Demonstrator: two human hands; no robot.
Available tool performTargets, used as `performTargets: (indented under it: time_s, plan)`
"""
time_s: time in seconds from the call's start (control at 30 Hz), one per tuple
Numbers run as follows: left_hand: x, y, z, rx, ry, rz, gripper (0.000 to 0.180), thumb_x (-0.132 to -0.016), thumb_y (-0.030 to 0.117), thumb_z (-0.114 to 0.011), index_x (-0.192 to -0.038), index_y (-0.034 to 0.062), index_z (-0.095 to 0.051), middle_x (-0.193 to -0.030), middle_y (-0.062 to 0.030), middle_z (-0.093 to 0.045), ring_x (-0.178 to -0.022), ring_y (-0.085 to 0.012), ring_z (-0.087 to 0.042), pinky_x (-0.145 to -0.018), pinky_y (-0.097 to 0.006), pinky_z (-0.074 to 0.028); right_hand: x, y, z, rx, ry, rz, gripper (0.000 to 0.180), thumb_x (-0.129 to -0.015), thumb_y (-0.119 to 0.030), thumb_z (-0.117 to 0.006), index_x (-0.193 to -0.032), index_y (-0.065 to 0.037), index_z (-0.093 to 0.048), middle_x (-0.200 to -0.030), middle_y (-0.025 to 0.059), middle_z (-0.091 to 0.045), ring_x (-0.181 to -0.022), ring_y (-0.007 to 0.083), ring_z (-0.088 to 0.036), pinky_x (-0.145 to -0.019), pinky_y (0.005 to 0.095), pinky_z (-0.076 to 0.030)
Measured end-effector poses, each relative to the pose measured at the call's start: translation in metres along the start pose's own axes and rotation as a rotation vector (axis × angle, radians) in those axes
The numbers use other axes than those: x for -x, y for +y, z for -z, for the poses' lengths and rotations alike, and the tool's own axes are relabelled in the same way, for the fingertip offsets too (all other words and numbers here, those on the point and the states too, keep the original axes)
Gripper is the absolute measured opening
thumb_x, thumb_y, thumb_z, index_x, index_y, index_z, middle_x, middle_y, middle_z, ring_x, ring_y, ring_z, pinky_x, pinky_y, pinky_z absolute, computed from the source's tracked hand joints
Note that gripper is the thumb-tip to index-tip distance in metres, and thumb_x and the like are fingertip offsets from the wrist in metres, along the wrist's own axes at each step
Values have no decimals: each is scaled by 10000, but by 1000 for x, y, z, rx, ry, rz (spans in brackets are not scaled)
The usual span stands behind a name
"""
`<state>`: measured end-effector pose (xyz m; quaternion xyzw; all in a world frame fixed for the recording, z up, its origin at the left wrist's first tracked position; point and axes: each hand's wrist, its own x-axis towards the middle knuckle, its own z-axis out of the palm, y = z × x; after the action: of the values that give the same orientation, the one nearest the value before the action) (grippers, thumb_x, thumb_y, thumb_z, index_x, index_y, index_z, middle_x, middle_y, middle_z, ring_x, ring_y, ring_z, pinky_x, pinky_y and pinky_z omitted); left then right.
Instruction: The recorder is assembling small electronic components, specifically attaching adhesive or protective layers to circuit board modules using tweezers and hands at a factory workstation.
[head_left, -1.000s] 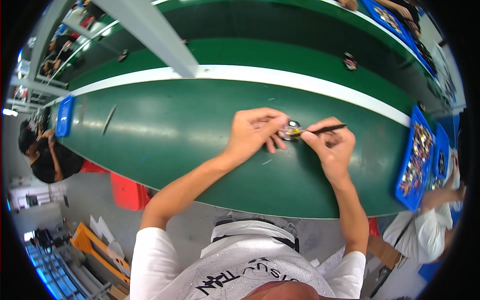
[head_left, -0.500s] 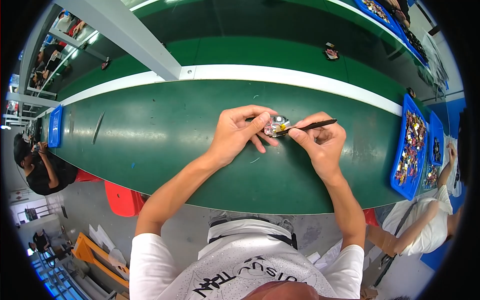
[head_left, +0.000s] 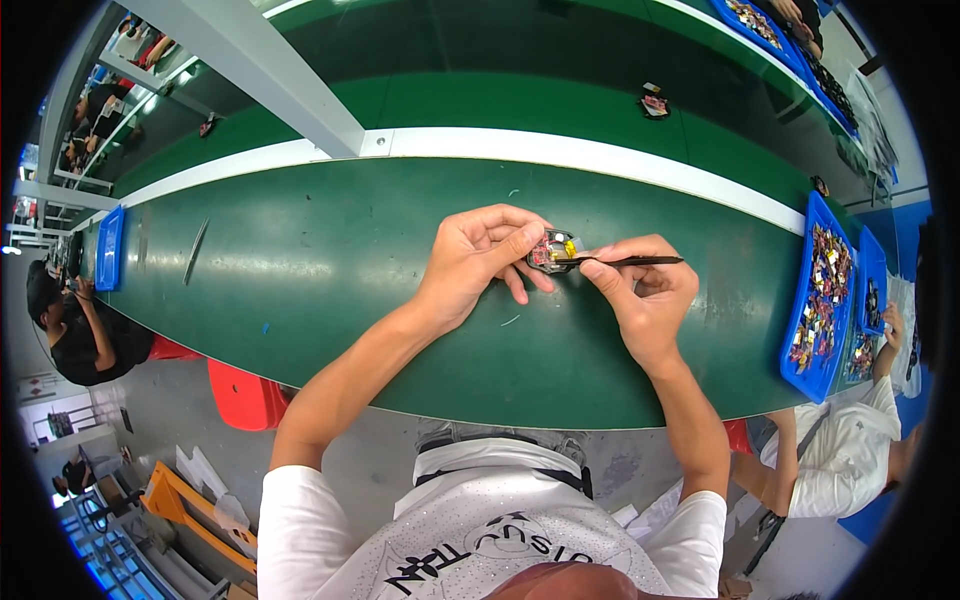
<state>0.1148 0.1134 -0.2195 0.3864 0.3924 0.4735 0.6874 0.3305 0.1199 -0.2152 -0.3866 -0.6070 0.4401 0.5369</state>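
The thumb and fingers of the right hand (head_left: 652, 298) pinch a slim, dark, pen-like tool (head_left: 645, 261), its tip at a small, rounded, dark-rimmed device with pink and yellow innards (head_left: 552, 250). The left hand (head_left: 465, 258) pinches that device's left side over the smooth green tabletop (head_left: 330, 300), well apart from a blue plastic tray (head_left: 822, 393) of small mixed-colour parts at right.

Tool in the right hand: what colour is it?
The tool looks black; the head view, the only one, shows it best.
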Motion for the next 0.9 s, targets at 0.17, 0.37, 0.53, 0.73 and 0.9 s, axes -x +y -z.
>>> performTargets:
  time_s: [0.17, 0.37, 0.53, 0.73, 0.9]
  plan:
    - [0, 0, -3, -15, 14, -1, 301, -1025, 198, -624, -1139, -78, -654, -948, -180, -730, -693, -226, -745, -483, -248, -570, 1, 2, -1, 105, 6, 111, 147, -771, 29, -849, -853, -13, -735, -808, 50, -744, -475, -1, -402, -441, 190, -264]
    - [1, -1, -4, -23, 31, -18, 286, -1023, 189, -628, -1127, -75, -661, -946, -180, -731, -682, -229, -745, -468, -250, -563, 1, 1, -1, 146, -6, 135, 145, -767, 24, -851, -847, -19, -738, -780, 47, -747, -462, 7, -416, -429, 193, -282]
    - [2, -2, -7, -36, 61, -15, 279, -1022, 188, -631, -1124, -70, -662, -952, -180, -734, -687, -233, -747, -480, -256, -566, 3, 2, -4, 172, -4, 164, 141, -769, 19, -852, -845, -23, -740, -773, 42, -745, -453, 9, -409, -421, 195, -279]
    - [2, -4, -8, -35, 60, -49, 274, -1027, 183, -624, -1124, -71, -661, -955, -180, -736, -693, -233, -748, -497, -258, -569, 3, 4, -2, 189, -8, 168, 136, -772, 14, -851, -846, -24, -743, -751, 37, -740, -446, 6, -403, -418, 196, -270]
    - [2, -4, -7, -60, 61, -69, 267, -1028, 176, -622, -1117, -72, -663, -945, -179, -736, -689, -231, -745, -504, -261, -570, 2, 2, -2, 210, -24, 196, 137, -764, 8, -852, -838, -36, -747, -739, 28, -738, -429, 12, -411, -416, 201, -266]
